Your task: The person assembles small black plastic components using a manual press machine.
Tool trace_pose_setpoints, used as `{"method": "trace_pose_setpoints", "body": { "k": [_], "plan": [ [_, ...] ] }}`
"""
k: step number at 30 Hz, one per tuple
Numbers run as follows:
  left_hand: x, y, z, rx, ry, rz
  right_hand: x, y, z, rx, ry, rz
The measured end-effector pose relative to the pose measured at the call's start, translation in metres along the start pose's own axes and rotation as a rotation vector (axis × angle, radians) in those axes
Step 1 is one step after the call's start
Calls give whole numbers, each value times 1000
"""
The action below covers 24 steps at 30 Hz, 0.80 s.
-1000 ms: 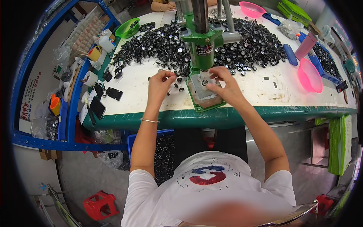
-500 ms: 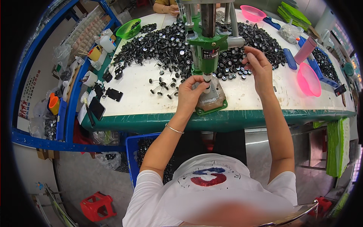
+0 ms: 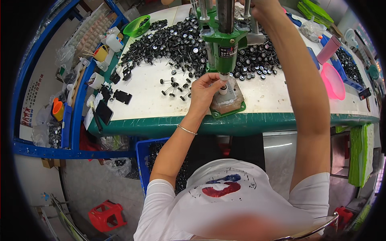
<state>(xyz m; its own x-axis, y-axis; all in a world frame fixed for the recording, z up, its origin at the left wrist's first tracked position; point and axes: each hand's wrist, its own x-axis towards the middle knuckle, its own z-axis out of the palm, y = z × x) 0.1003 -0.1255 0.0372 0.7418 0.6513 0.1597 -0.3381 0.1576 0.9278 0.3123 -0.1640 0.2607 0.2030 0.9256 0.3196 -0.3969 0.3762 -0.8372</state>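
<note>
A green hand press (image 3: 226, 48) stands on the white bench with its ram down on a small part on the grey base plate (image 3: 231, 100). My left hand (image 3: 206, 89) pinches that small part (image 3: 222, 87) under the ram. My right hand (image 3: 257, 6) is raised to the top edge of the view, closed on what looks like the press lever, mostly hidden. A heap of small black wheels (image 3: 181, 42) lies behind the press. A few wheel-and-axle pieces (image 3: 175, 86) lie just left of my left hand.
The bench has a green front edge (image 3: 249, 124). A pink bowl (image 3: 333, 80) sits at the right, a green bowl (image 3: 137, 25) at the back left. A blue crate (image 3: 145, 158) of black parts stands under the bench. A blue rack (image 3: 72, 116) with bottles and cups is at the left. A red stool (image 3: 106, 215) is on the floor.
My left hand moved from the loose parts to the press base and now holds a part under the ram. My right hand rose from the base plate to the top of the press.
</note>
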Motion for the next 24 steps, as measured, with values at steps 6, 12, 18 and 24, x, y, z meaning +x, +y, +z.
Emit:
{"method": "trace_pose_setpoints", "body": {
  "k": [6,12,18,24],
  "plan": [
    [-1,-2,-2,-13,16,-14,-7,18,42,-358,556,-369],
    [-1,-5,-2,-26,20,-5,-31,17,47,-364,470,-509],
    [-2,-5,-1,-13,32,-25,-38,20,44,-321,435,-596],
    [-3,-5,0,-3,48,-28,-57,28,49,-275,378,-781]
  ]
}}
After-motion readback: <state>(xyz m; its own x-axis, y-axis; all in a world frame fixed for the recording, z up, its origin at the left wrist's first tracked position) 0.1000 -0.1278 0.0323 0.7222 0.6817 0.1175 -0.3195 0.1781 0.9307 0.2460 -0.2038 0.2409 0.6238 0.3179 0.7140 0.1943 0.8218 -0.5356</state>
